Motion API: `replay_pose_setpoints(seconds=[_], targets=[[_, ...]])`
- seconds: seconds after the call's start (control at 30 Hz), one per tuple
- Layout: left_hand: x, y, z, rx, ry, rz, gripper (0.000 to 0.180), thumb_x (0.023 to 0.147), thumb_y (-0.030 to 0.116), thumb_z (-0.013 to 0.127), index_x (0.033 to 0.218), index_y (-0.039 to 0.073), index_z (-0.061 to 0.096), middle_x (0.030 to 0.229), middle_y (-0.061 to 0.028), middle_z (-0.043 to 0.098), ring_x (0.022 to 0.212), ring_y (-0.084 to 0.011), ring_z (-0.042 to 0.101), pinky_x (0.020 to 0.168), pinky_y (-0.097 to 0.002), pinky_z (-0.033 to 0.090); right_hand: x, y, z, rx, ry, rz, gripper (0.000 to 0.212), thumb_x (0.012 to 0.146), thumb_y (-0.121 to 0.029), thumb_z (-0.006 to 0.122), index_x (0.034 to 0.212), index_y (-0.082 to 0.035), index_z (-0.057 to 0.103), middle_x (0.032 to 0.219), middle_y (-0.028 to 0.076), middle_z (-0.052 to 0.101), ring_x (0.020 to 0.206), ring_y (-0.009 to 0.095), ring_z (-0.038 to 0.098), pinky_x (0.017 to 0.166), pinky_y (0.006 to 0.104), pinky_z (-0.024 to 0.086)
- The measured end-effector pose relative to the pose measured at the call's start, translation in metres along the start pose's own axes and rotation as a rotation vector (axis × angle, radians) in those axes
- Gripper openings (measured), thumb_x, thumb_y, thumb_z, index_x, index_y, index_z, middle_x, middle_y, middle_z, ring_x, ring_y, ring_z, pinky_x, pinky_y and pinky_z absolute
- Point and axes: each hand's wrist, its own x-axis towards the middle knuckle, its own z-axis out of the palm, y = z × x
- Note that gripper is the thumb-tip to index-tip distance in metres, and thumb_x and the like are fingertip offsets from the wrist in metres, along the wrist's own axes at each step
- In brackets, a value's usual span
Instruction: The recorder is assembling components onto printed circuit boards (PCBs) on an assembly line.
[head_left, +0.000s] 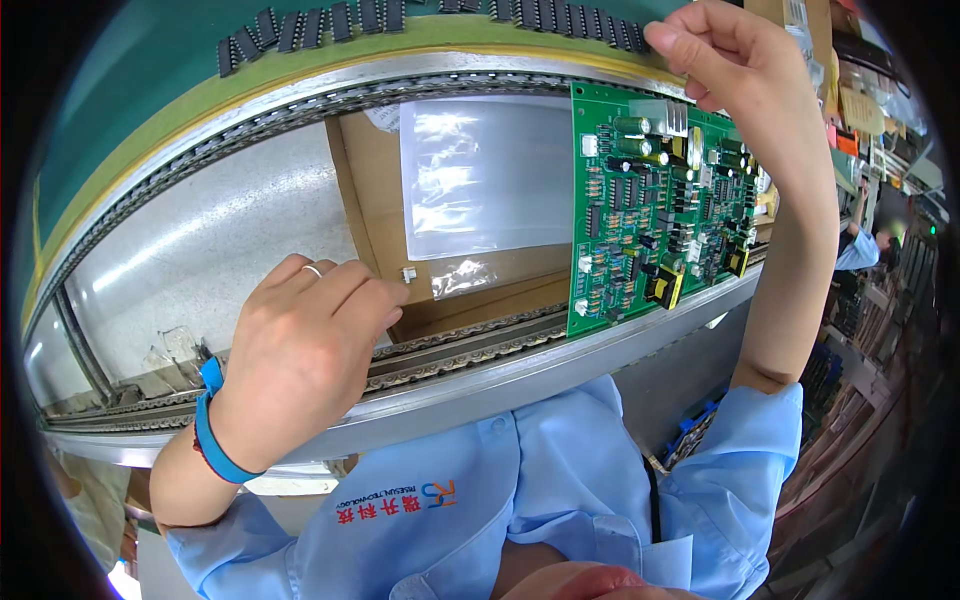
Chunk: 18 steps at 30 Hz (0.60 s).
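My right hand is at the upper right, thumb and fingertips closed at the end of a row of black IC chips. Its fingertips meet the last chip there. Below that hand stands a green circuit board, populated with capacitors, chips, white connectors and a metal heat sink. To the left, my left hand hovers over the rail with its fingers curled and thumb drawn in. What those fingers hold, if anything, is hidden. A small white connector shows just beyond its fingertips, over the cardboard box.
Two chain conveyor rails run across; the near one has a metal edge. Between them sits a cardboard box with clear plastic bags beside a shiny metal surface. Another person's arm shows at far right.
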Motion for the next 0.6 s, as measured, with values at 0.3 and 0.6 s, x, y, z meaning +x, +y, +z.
replay_pose_setpoints(seconds=[0.3,0.6], targets=[[-0.002,-0.003,0.002,-0.002,-0.016,0.007,0.018,0.076,0.0,0.074,0.092,0.004,0.068,0.079,-0.0092,0.062,0.069,-0.0284,0.058,0.067,-0.0374,0.045,0.01,-0.036,0.006,-0.336,-0.016,0.021,0.021,0.084,-0.013,0.066,0.079,0.007,0.07,0.067,0.011,0.066,0.061,0.016,0.061,0.06,0.029,0.049],[0.003,0.002,0.004,0.05,-0.01,0.027,0.018,0.074,0.0,0.073,0.09,0.004,0.066,0.077,-0.0083,0.06,0.066,-0.0263,0.058,0.067,-0.0362,0.045,0.007,-0.035,0.002,-0.519,0.021,-0.123,0.019,0.08,-0.011,0.067,0.081,0.008,0.072,0.07,0.02,0.069,0.064,0.026,0.068,0.066,0.0373,0.055]])
